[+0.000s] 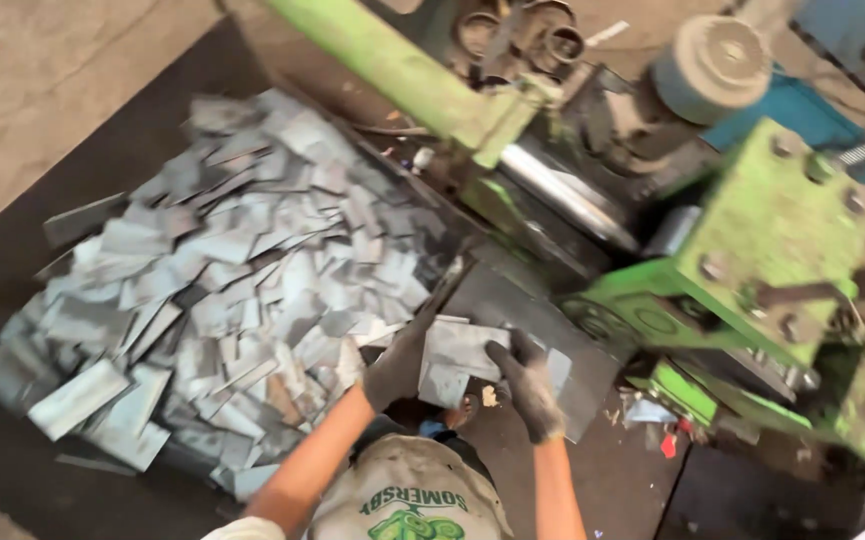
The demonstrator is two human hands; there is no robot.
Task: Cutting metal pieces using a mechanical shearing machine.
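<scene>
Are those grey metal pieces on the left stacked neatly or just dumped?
Dumped. The metal pieces lie in a loose heap, overlapping at every angle, with no rows or stacks showing.

Motion-blurred throughout. Left hand (399,365) partly hidden behind held metal pieces (457,360). Green machine (752,250) cut off at right edge. Scrap pile (222,270) edges smeared; individual pieces indistinct.

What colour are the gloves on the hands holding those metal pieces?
Dark grey, on both the left hand and right hand; the head view shows them.
</scene>
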